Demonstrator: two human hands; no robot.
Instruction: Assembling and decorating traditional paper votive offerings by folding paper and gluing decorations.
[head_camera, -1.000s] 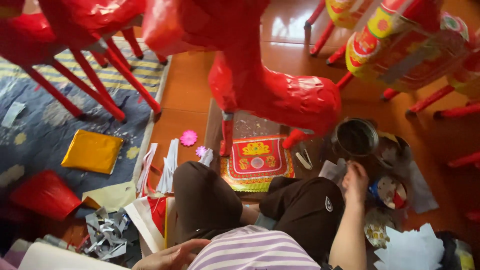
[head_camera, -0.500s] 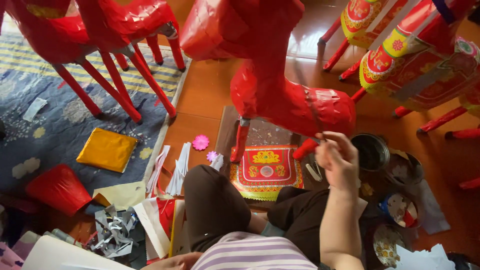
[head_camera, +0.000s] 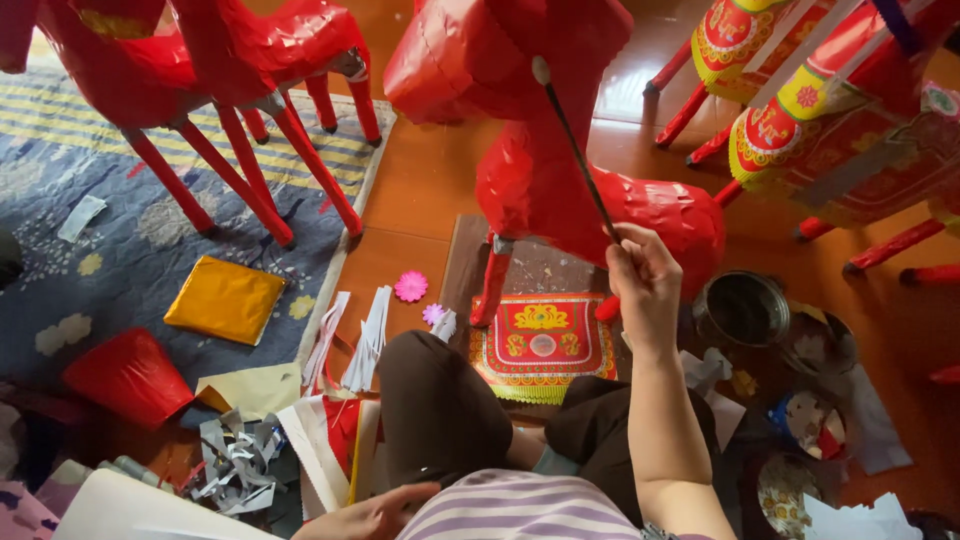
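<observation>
The right hand is clamped on a thin brush, tip at the red paper horse standing on the floor. Keep strokes light and along the paper. The left hand rests low, fingers loose, holding nothing.

Bright daylight, glare on floor (upper middle), sharp focus
</observation>
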